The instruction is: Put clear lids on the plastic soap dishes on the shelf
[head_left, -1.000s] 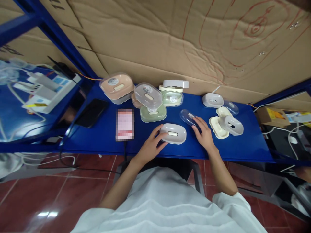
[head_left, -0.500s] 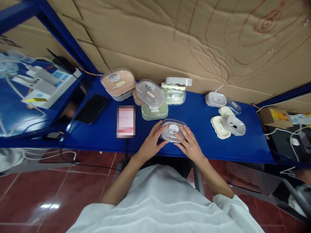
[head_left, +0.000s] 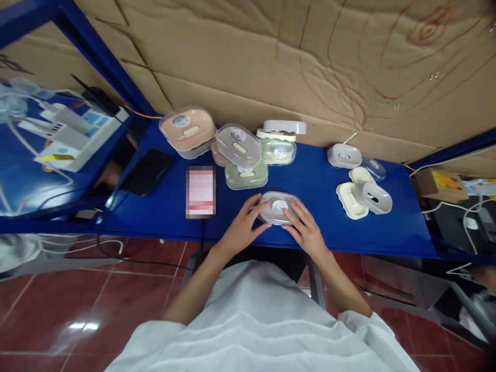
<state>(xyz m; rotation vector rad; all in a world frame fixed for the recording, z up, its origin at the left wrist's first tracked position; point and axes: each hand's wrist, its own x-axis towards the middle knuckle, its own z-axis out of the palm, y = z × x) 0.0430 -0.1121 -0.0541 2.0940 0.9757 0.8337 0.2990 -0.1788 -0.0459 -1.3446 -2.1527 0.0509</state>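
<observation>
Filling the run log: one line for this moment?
gray soap box: on blue table, clear lid on top; left hand: at box's left end; right hand: on lid's right

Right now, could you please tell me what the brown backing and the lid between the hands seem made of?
Brown backing: likely cardboard, matte, with creases and fold lines. Lid: probably glossy plastic, since it is see-through and thin-rimmed.

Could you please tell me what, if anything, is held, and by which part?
A grey box with a clear lid, held by its two ends: the left hand spans the left end, and the fingers of the right hand lie over the right.
</observation>
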